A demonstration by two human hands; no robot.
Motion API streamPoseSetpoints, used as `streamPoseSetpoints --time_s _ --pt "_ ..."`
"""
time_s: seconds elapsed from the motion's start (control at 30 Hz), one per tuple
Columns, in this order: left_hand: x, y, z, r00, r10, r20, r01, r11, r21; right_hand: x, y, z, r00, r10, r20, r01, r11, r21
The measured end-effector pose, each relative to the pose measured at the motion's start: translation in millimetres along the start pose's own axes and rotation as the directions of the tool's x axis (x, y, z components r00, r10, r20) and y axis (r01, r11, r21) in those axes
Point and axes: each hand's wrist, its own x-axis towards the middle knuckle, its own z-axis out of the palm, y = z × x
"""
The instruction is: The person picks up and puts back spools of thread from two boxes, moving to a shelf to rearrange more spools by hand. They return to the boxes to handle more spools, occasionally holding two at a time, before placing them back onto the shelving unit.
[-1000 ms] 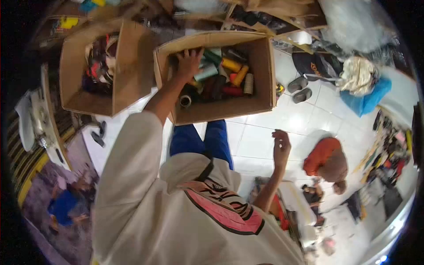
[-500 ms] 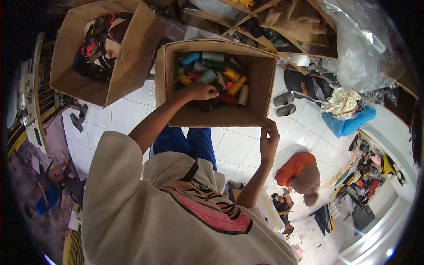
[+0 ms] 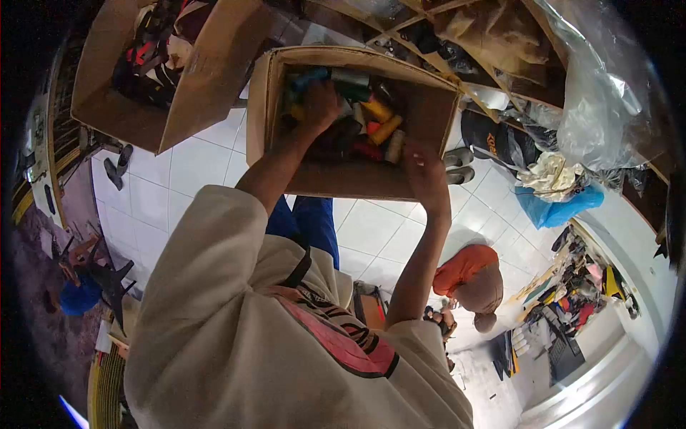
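A cardboard box (image 3: 343,179) holds several thread spools in blue, green, white, red and yellow. My left hand (image 3: 323,107) is down inside it, over the spools at the left side. Its fingers point at a blue spool (image 3: 306,77), and the hand itself hides what they touch. Near the box's right front corner, my right hand (image 3: 426,175) is bent round the near wall, fingers curled at its edge. A yellow spool (image 3: 386,129) and a cream spool (image 3: 394,146) lie between my hands.
A second cardboard box (image 3: 214,64) with dark and red scraps stands at the left. Wooden shelving (image 3: 443,64) with plastic bags is behind. Grey slippers (image 3: 459,166) and a blue bag (image 3: 554,207) are at the right. A person in orange (image 3: 468,275) is lower right.
My left hand has moved deeper into the box, toward its far left. My right hand has shifted up over the near wall. The camera view has moved slightly.
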Motion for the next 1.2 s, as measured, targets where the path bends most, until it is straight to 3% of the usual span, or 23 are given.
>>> streamPoseSetpoints --time_s 0.07,0.17,0.27,0.37,0.43,0.47,0.53,0.57,0.63,0.67,0.7,0.77,0.8,0.87,0.93,0.97,1.03,1.07,1.2 --pt "2.5 0.9 -10.7 0.979 -0.150 0.136 0.171 0.973 -0.157 13.3 0.2 -4.5 0.996 -0.082 0.032 0.081 0.996 0.048" --pt "-2.8 1.3 -18.7 0.973 -0.195 0.125 0.213 0.965 -0.156 24.0 5.9 -1.1 1.000 0.002 0.015 -0.003 0.998 0.058" --pt "0.7 -38.2 44.1 0.995 -0.096 -0.041 0.095 0.995 -0.016 43.0 41.2 23.9 0.998 -0.005 0.069 0.013 0.994 -0.109" --pt "-1.7 -23.4 9.9 0.956 -0.270 0.113 0.291 0.845 -0.447 67.4 62.5 44.4 0.980 0.062 0.188 -0.085 0.989 0.120" --pt "-9.9 -14.2 -0.5 0.915 -0.326 0.237 0.402 0.786 -0.469 93.4 81.7 62.5 0.963 0.097 0.253 -0.195 0.896 0.399" --pt "-12.8 -13.3 -0.6 0.915 -0.342 0.215 0.404 0.791 -0.460 108.6 93.1 72.8 0.953 0.103 0.286 -0.244 0.818 0.521" --pt "-23.4 -16.2 10.8 0.928 -0.362 0.089 0.364 0.832 -0.418 142.7 135.1 108.8 0.986 0.070 0.150 -0.149 0.768 0.623" --pt "-28.2 -18.1 16.1 0.932 -0.362 -0.019 0.329 0.865 -0.380 152.0 136.7 115.6 0.987 0.101 0.123 -0.154 0.798 0.582" --pt "-60.5 17.3 -52.3 0.918 -0.337 -0.207 0.213 0.862 -0.461 166.7 127.0 128.5 0.973 0.210 0.093 -0.229 0.886 0.404" --pt "-74.8 28.0 -90.2 0.939 -0.295 -0.176 0.154 0.819 -0.552 171.5 117.7 134.5 0.955 0.285 0.076 -0.295 0.920 0.259" --pt "-87.2 34.7 -123.9 0.957 -0.245 -0.153 0.094 0.765 -0.638 179.3 112.5 138.8 0.943 0.318 0.101 -0.333 0.893 0.303" --pt "-119.3 38.6 -170.3 0.951 -0.303 0.067 0.262 0.665 -0.700 193.0 112.8 146.4 0.908 0.388 0.156 -0.418 0.825 0.379" --pt "-134.4 45.0 -195.8 0.929 -0.338 0.149 0.313 0.507 -0.803 202.0 124.1 155.3 0.931 0.323 0.168 -0.365 0.829 0.424" --pt "-152.8 50.1 -240.1 0.880 -0.326 0.346 0.447 0.317 -0.837 224.6 157.9 184.6 0.973 0.187 0.135 -0.228 0.870 0.436" --pt "-162.4 39.8 -269.8 0.789 -0.252 0.560 0.614 0.309 -0.726 241.7 166.2 206.2 0.993 0.095 0.071 -0.115 0.925 0.363" --pt "-171.6 31.8 -269.9 0.788 -0.228 0.571 0.615 0.253 -0.747 243.1 165.0 210.8 0.996 0.080 0.049 -0.091 0.944 0.318" --pt "-186.8 21.9 -268.5 0.789 -0.187 0.585 0.610 0.132 -0.781 244.1 157.8 216.0 0.981 0.195 0.022 -0.196 0.964 0.177" --pt "-191.0 18.1 -277.8 0.720 -0.169 0.673 0.693 0.113 -0.712 244.6 153.6 218.0 0.967 0.255 0.003 -0.253 0.961 0.106" --pt "-212.5 -3.4 -265.7 0.750 -0.043 0.660 0.653 -0.110 -0.749 251.5 158.6 236.0 0.891 0.435 -0.132 -0.447 0.890 -0.086"
